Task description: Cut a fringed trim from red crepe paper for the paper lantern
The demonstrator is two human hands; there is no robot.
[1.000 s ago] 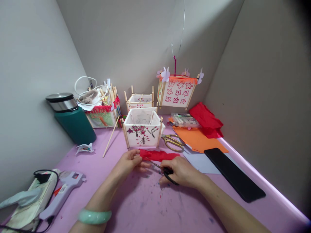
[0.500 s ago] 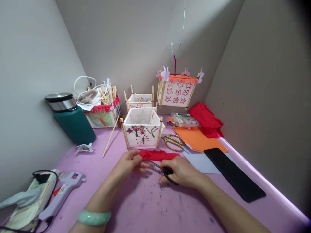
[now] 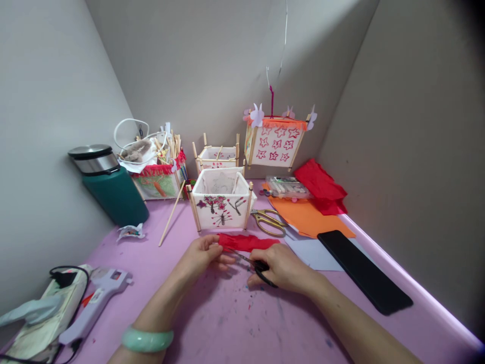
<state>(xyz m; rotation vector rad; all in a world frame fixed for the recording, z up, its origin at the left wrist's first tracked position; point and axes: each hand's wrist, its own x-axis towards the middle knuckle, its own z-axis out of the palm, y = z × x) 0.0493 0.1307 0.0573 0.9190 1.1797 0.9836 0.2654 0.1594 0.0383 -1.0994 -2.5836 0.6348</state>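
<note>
A strip of red crepe paper (image 3: 246,242) stretches sideways just in front of a white box lantern (image 3: 223,212) with wooden corner sticks. My left hand (image 3: 207,253) pinches the strip's left end between thumb and fingers. Black-handled scissors (image 3: 262,273) are gripped in my right hand (image 3: 282,265), their blades pointing left at the strip's lower edge near my left fingers. Whether the blades are parted is hard to make out. Part of the strip's right end lies behind my right hand.
Gold-handled scissors (image 3: 270,222), orange paper (image 3: 310,217), pale sheets (image 3: 314,254) and a black phone-like slab (image 3: 364,270) lie on the right. Leftward are a glue gun (image 3: 96,303), a green flask (image 3: 113,194) and a wooden stick (image 3: 172,213). A decorated lantern (image 3: 276,144) hangs behind.
Both hands stay almost where they were, with the strip and scissors held the same way. The whole view has shifted very slightly.
</note>
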